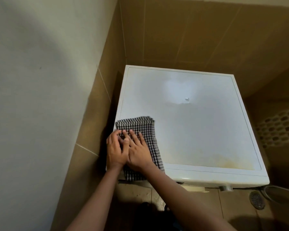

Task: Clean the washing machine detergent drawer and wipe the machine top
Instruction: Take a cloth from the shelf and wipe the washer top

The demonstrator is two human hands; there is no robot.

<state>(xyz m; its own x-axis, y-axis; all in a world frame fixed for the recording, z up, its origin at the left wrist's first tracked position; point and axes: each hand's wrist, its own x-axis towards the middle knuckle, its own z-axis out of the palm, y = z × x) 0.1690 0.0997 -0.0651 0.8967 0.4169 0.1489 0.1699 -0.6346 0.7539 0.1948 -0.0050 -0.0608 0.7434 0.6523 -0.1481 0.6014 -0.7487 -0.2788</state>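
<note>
A white washing machine top (198, 124) fills the middle of the view. A folded black-and-white checked cloth (137, 126) lies on its near left corner and hangs a little over the front edge. My left hand (115, 150) and my right hand (138, 150) press flat on the cloth side by side, fingers straight and pointing away from me. A yellowish stain (230, 161) marks the top near its front right edge. A small droplet or bump (187, 99) sits near the middle. The detergent drawer is hidden below the front edge.
Brown tiled walls close in behind and to the left of the machine, with a narrow dark gap (113, 104) on the left. A metal knob (225, 188) shows under the front right edge. A floor drain (257, 200) and a perforated basket (280, 127) are at the right.
</note>
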